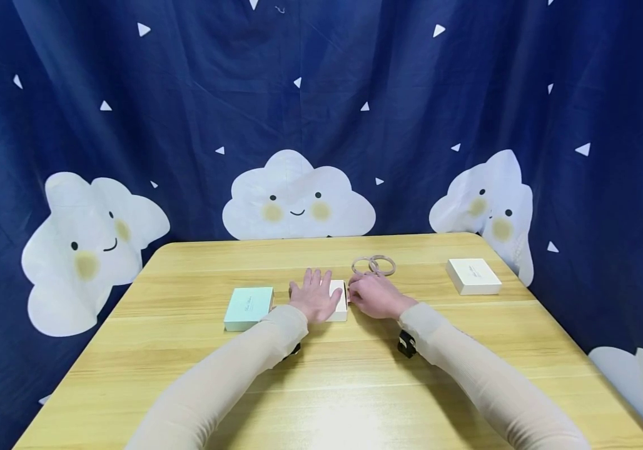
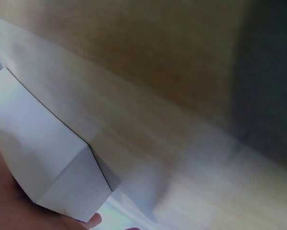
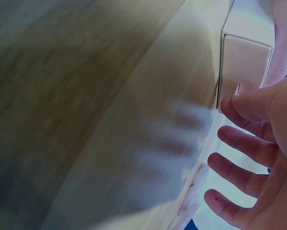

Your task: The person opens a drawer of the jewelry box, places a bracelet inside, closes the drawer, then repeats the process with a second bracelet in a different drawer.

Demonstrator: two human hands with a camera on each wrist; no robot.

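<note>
A white drawer-style box [image 1: 339,310] lies on the table between my hands. My left hand [image 1: 314,299] rests on top of it, fingers straight and spread. In the left wrist view the box's plain white side [image 2: 35,129] shows beside the palm. At the box's right end is my right hand [image 1: 378,295]. The right wrist view shows its thumb and index finger pinching a small pull tab [image 3: 237,89] on the pink end face [image 3: 246,60], which sits within the white sleeve. The other fingers of that hand stand apart from the box.
A mint-green box [image 1: 249,306] lies left of my left hand. Two overlapping pale rings [image 1: 393,267] lie just beyond my right hand. Another white box [image 1: 475,275] sits at the far right of the wooden table [image 1: 214,381]. A blue curtain [image 1: 299,125] hangs behind.
</note>
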